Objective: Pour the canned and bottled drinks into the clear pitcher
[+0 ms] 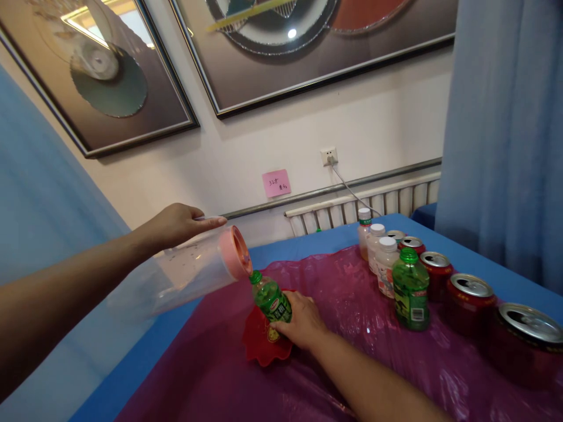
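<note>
My left hand point(180, 228) grips a clear plastic pitcher point(193, 275) with an orange-pink lid point(231, 252), tipped nearly onto its side. The pitcher's spout meets the open mouth of a green bottle point(268, 299), or hangs just over it; I cannot tell which. My right hand point(303, 319) is closed around that bottle's lower part and holds it tilted toward the pitcher. Under the bottle is a red scalloped mat point(264, 346) with a yellow print. Whether liquid is flowing is too hard to make out.
A purple plastic sheet point(211, 363) covers much of the blue table point(475, 246). On the right stand another green bottle point(411, 293), several white-capped bottles point(387, 264) and a row of red cans point(470, 299). Behind are a radiator point(352, 205) and a plugged-in cable point(347, 184).
</note>
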{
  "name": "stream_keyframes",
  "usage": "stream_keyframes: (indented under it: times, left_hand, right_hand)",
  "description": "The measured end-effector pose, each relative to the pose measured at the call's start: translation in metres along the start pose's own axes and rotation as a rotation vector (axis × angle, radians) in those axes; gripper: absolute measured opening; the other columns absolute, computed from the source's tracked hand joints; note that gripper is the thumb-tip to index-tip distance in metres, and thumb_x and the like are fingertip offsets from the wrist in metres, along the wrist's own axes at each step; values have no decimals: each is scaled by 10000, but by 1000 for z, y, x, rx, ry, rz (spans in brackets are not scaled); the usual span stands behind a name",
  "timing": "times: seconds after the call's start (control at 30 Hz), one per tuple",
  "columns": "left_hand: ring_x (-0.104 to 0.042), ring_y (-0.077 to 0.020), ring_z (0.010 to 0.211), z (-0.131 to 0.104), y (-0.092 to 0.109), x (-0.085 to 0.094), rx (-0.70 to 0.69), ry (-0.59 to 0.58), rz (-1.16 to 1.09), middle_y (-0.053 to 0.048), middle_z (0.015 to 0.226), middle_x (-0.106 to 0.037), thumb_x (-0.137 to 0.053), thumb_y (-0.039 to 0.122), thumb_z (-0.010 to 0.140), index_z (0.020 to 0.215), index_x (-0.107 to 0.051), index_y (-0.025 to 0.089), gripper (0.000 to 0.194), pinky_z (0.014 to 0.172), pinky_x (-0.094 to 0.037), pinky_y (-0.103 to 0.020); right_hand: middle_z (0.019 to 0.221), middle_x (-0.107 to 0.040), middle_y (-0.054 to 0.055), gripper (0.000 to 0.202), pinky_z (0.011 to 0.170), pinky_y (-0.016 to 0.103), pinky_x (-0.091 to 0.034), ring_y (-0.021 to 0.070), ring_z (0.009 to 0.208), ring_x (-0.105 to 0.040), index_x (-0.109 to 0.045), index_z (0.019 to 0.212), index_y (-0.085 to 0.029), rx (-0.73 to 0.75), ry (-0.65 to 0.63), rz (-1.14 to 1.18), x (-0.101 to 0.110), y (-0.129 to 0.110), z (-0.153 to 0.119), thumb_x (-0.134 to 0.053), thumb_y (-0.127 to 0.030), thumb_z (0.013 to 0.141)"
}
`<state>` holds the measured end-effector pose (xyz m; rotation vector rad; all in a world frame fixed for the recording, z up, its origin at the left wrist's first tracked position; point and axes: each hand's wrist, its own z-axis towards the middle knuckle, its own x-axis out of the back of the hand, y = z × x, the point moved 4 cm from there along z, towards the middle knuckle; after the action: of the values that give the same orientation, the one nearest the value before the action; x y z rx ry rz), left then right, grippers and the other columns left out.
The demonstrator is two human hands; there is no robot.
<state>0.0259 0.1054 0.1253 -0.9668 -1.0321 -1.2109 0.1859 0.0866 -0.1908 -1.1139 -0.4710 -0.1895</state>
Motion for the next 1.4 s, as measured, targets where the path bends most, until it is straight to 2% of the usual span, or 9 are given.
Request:
stream_keyframes:
  times: [0.23, 0.6, 1.4]
  left_hand:
    - [-328, -134, 502, 1, -2, 3, -4, 9, -2, 39, 495, -298, -494, 848, 670, 500, -368, 230, 654, 498, -272, -295]
    - [-346, -141, 506, -2, 1, 5, -6, 15, 0, 29, 494, -335, -511, 815, 687, 502, -418, 235, 615, 505, -288, -303]
    - [-338, -138, 506, -7, 6, 4, -19, 1, -2, 28, 493, -325, -512, 790, 702, 486, -375, 228, 617, 505, -275, -293]
  right_hand:
    - [1123, -694, 52, 562, 936, 380, -426, 271, 1063, -632, -623, 1214, -264, 5, -3, 11, 1, 0, 0, -812, -379, 698]
    - [1132, -690, 55, 572, 936, 378, -428, 273, 1074, -629, -622, 1219, -260, -1, -12, 1, 2, -1, 0, -812, -384, 694]
    - [1134, -692, 51, 565, 936, 374, -429, 269, 1072, -632, -623, 1211, -262, -6, -13, -6, 3, -3, -1, -815, -388, 695]
